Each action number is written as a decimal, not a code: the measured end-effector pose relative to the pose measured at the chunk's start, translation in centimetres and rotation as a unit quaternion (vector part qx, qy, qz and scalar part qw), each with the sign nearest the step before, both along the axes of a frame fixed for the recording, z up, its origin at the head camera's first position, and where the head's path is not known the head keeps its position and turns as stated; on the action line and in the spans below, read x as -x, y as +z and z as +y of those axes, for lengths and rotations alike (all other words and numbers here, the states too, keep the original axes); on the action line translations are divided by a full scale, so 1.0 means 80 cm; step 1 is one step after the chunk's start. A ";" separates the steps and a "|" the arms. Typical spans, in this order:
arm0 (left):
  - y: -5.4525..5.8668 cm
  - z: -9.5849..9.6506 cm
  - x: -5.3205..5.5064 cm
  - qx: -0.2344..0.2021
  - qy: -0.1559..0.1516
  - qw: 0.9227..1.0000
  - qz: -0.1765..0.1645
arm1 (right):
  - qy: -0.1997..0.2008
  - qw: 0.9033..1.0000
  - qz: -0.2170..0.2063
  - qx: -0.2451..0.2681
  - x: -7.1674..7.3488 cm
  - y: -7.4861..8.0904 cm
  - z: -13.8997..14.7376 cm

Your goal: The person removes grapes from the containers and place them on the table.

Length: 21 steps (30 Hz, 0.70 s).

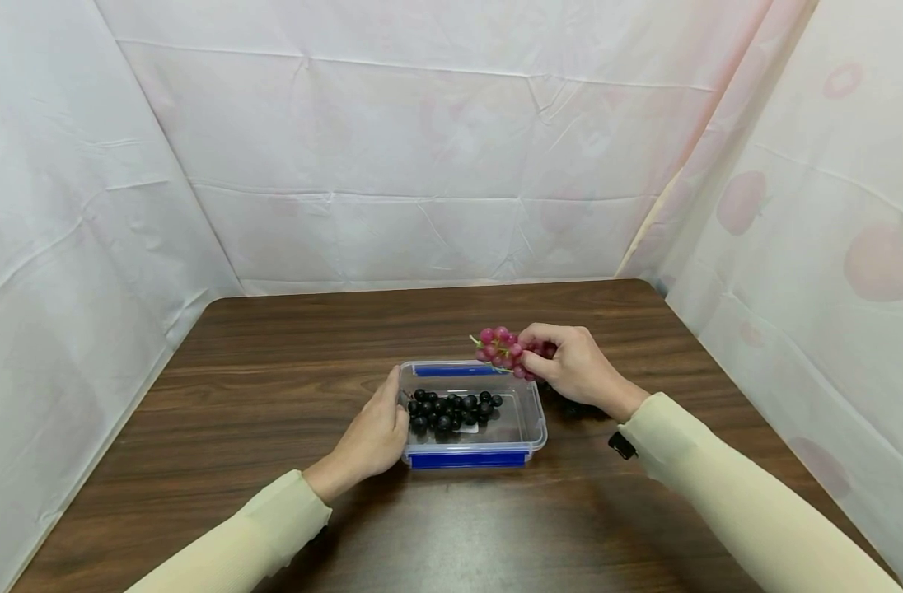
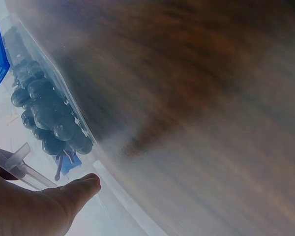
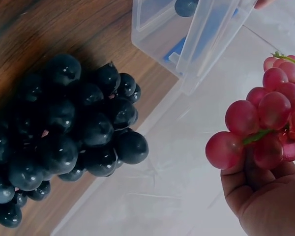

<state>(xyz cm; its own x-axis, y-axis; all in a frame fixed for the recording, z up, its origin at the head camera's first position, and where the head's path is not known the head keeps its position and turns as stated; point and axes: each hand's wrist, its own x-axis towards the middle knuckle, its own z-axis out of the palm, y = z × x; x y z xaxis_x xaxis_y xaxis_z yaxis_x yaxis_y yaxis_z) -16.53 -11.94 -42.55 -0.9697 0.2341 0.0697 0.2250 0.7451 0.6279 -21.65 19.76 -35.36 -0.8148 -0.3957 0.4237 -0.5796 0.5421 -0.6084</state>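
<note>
A clear plastic container (image 1: 536, 403) with blue clips stands on the table, and a bunch of black grapes (image 1: 444, 412) lies inside it. My left hand (image 1: 373, 424) holds the container's left end, with the thumb (image 2: 81, 189) at the rim. Above the container's far right corner, my right hand (image 1: 570, 358) pinches a bunch of red grapes (image 1: 499, 350) clear of the table. Green stem shows among these red grapes. Under the right forearm lies another bunch of black grapes (image 3: 83, 123), mostly covered in the head view, on the table just right of the container.
The brown wood-grain table (image 1: 288, 354) extends around the container on all sides. Pale plastic sheeting (image 1: 422, 165) encloses its back and both sides, with fruit prints on the right. A small black device (image 1: 622, 445) sits at the right wrist.
</note>
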 end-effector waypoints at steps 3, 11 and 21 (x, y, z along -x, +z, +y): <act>0.000 0.000 0.000 0.001 0.001 1.000 -0.001 | -0.009 1.000 0.000 -0.003 0.000 0.000 0.003; 0.000 0.000 0.001 -0.002 0.000 1.000 -0.002 | -0.029 0.999 -0.012 -0.010 0.000 0.000 0.008; 0.000 0.001 -0.001 -0.007 -0.001 1.000 0.002 | -0.057 0.998 -0.010 -0.020 0.001 -0.003 0.017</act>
<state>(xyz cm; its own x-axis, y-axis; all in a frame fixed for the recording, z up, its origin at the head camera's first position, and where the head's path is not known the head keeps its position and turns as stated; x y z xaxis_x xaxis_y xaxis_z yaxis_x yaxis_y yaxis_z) -16.47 -11.89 -42.53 -0.9687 0.2359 0.0767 0.2296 0.7355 0.6374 -21.71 21.14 -35.62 -0.8636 -0.3158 0.3930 -0.5007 0.6278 -0.5960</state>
